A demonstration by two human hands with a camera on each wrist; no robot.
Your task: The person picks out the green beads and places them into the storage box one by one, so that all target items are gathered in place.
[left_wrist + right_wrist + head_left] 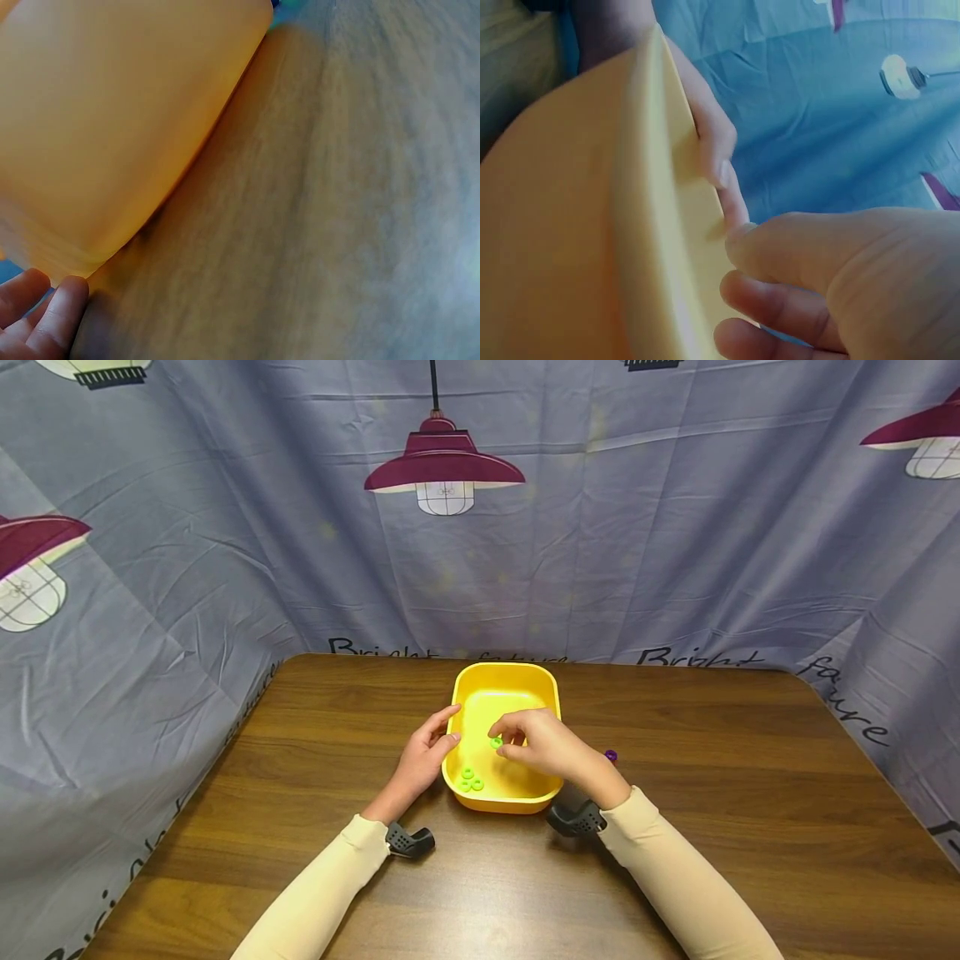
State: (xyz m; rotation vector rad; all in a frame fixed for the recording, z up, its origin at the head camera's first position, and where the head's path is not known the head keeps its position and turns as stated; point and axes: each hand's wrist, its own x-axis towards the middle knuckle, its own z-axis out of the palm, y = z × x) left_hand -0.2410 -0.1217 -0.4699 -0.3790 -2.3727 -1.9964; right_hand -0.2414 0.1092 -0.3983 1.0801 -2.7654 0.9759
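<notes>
Lamp-print curtain point(562, 552) behind wooden tabletop point(712, 752). Right grip point(542, 745) over yellow tray point(502, 807), nearer hand; single green ring point(496, 743) at thumb and fingertip, pinched or free: cannot tell. Left grip point(422, 758), released, touches tray rim.

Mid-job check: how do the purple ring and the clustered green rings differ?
Colour: the purple ring is dark, the green rings bright. Place: the purple ring lies on the table, right of the yellow tray; the green rings sit inside its near left corner. Both look small and ring-shaped.
</notes>
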